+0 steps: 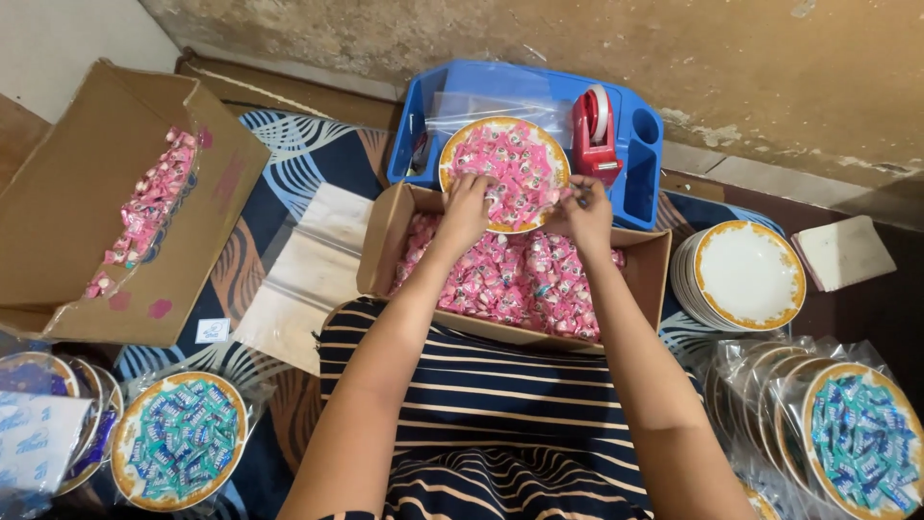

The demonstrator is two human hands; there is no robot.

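At the plate's (504, 173) near rim, both hands rest on the heap of pink sweets (515, 159). The left hand (466, 207) sits at the plate's 7 o'clock, fingers curled narrow over the sweets; the right hand (583, 210) is at 4 o'clock, fingers pinched on the rim, though what they grip cannot be told. The plate lies half on a blue tray (635, 173), half over an open box (385, 241) filled with more pink sweets. A red tape dispenser (597, 135) stands on the tray at the plate's 2 o'clock. At 3 o'clock from the box sits a stack of empty plates (746, 274). At 9 o'clock a bigger box (67, 221) holds bagged pink sweets. Wrapped plates of blue sweets lie at 7 (178, 440) and 5 o'clock (857, 438).
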